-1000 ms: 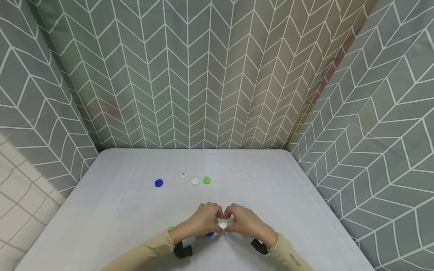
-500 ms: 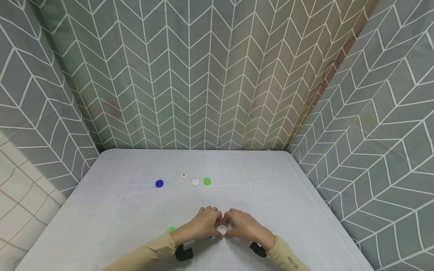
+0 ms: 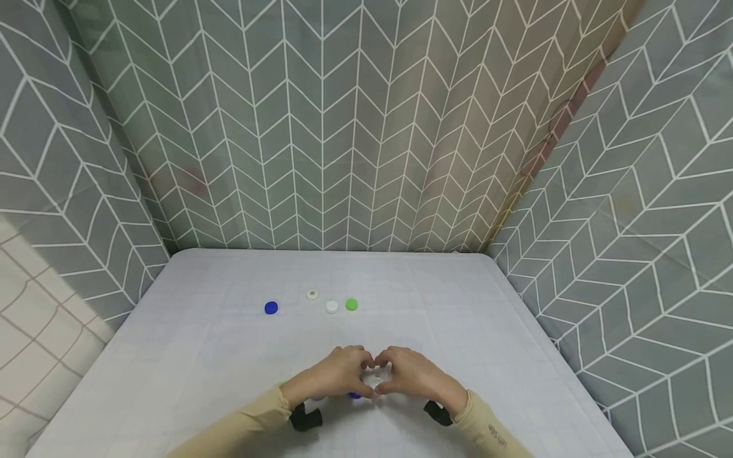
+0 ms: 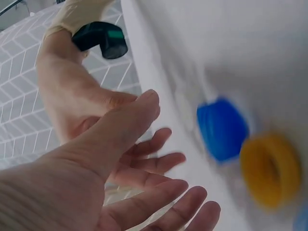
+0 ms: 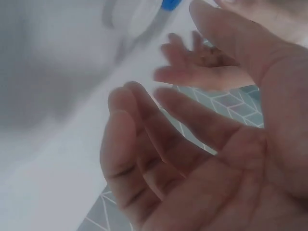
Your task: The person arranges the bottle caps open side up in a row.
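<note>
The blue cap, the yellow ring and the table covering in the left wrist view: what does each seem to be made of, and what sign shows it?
Blue cap: probably moulded plastic, uniform saturated colour. Yellow ring: likely plastic too, smooth rounded rim, though blurred. Table covering: apparently matte white cloth or sheet, no glare.

A row of small round plastic bottle caps lies well back on the pale grey table [image 3: 458, 305]: a dark blue cap [image 3: 271, 308] off to the left, then a white cap with a dark mark [image 3: 312, 294], a plain white cap [image 3: 331, 307] and a bright green cap [image 3: 352, 305]. Grey chevron-patterned curtains [image 3: 343, 127] enclose the table.
</note>
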### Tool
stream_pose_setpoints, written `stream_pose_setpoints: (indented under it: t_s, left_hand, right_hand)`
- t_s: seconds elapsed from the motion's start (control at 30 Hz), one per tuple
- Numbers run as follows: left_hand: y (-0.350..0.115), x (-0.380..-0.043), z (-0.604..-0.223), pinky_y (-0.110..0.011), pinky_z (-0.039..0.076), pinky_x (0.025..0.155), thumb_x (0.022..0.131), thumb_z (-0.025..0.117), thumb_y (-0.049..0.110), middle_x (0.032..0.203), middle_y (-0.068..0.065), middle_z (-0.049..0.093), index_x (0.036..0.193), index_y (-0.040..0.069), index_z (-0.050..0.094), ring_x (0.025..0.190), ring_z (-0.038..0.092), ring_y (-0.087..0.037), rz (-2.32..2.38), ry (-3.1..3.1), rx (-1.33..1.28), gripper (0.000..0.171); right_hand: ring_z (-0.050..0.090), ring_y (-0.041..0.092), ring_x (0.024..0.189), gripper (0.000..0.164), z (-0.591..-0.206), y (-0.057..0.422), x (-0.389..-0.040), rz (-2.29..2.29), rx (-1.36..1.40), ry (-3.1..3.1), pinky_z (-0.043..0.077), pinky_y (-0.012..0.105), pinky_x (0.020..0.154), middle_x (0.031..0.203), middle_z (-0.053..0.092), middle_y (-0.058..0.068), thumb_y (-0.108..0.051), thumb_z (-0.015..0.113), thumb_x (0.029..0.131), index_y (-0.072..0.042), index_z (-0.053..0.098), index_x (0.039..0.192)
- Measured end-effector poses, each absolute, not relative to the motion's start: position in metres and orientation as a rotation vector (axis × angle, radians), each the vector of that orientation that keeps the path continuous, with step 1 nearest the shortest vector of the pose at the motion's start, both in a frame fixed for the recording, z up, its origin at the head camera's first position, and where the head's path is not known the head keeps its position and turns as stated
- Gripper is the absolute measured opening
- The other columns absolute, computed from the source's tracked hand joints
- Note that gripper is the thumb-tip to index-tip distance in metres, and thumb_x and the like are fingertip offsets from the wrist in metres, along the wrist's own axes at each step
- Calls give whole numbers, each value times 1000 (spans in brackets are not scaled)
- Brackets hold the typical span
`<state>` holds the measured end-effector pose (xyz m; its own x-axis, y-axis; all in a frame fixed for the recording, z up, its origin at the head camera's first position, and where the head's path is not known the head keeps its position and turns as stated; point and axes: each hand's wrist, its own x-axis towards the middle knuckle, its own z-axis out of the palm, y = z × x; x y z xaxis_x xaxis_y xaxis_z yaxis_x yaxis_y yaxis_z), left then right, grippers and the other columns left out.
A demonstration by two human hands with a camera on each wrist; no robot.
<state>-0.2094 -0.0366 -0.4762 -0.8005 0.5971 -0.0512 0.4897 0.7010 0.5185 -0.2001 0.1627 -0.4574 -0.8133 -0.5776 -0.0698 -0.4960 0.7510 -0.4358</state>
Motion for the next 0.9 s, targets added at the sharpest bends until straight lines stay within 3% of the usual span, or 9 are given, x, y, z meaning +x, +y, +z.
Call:
stream_pose_setpoints:
  t_s: [0.13, 0.3, 0.63, 0.9]
  left_hand:
    - [-51, -217, -464, -38, 46, 78, 67, 83, 49, 101, 1, 66, 120, 12, 67, 84, 59, -14, 726, 2748, 760, 68]
    - [-74, -230, -450, -31, 49, 66, 68, 85, 38, 106, -9, 68, 125, 6, 64, 78, 58, -15, 815, 2807, 640, 69]
    - [-104, -261, -451, -25, 45, 56, 73, 83, 28, 100, -10, 71, 117, 2, 68, 66, 56, -12, 892, 2886, 471, 53]
    - [-117, -284, -460, -25, 46, 59, 75, 82, 24, 96, -12, 71, 113, 1, 70, 67, 56, -13, 932, 2882, 400, 47]
  right_hand:
    - [63, 15, 84, 62, -452, 156, -211, -624, -844, 2796, 47, 25, 68, 105, 69, 4, -38, 80, 76, -9, 60, 127]
    - [66, 19, 84, 64, -450, 143, -229, -734, -858, 2851, 49, 24, 66, 105, 70, 9, -33, 79, 78, -6, 57, 132]
    - [63, 9, 72, 54, -445, 101, -263, -806, -876, 2897, 48, 21, 63, 97, 72, 8, -24, 77, 81, -7, 59, 129]
    - [62, 10, 71, 49, -448, 82, -284, -855, -827, 2889, 48, 22, 61, 91, 73, 6, -20, 76, 83, -6, 60, 128]
